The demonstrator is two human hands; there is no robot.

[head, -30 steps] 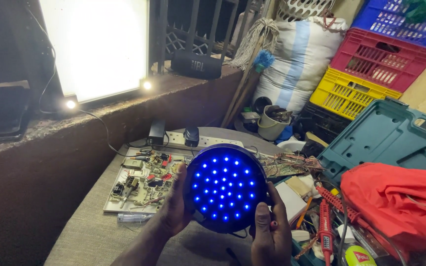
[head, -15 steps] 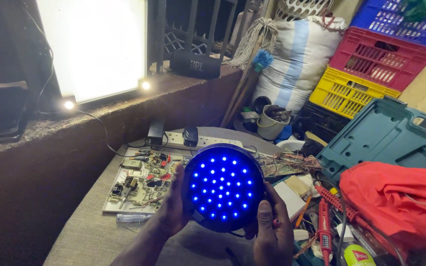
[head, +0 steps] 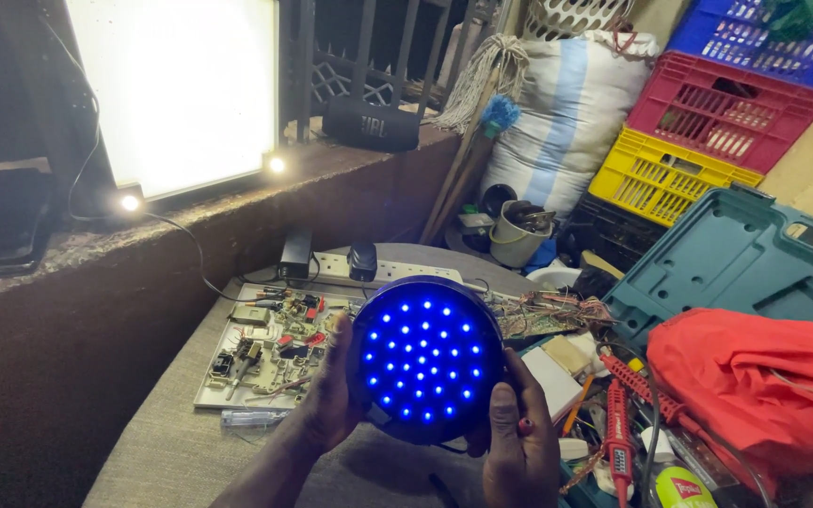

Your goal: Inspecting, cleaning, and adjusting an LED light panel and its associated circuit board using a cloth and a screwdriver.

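Observation:
A round black lamp head (head: 425, 359) with several lit blue diodes faces me, held upright above the table. My left hand (head: 329, 388) grips its left rim. My right hand (head: 518, 440) holds its lower right edge, thumb along the side. Behind the lamp lies a bare circuit board (head: 265, 353) with coloured parts on the grey table top (head: 171, 452).
A white power strip (head: 369, 271) with plugged adapters lies behind the board. A bright light panel (head: 185, 89) stands on the ledge. To the right are a teal tool case (head: 745, 259), red cloth (head: 764, 376), a red tester screwdriver (head: 618, 442), stacked crates (head: 708, 122) and a sack (head: 557, 122).
The lamp and both hands have shifted slightly left and a little lower in view; the grip is unchanged.

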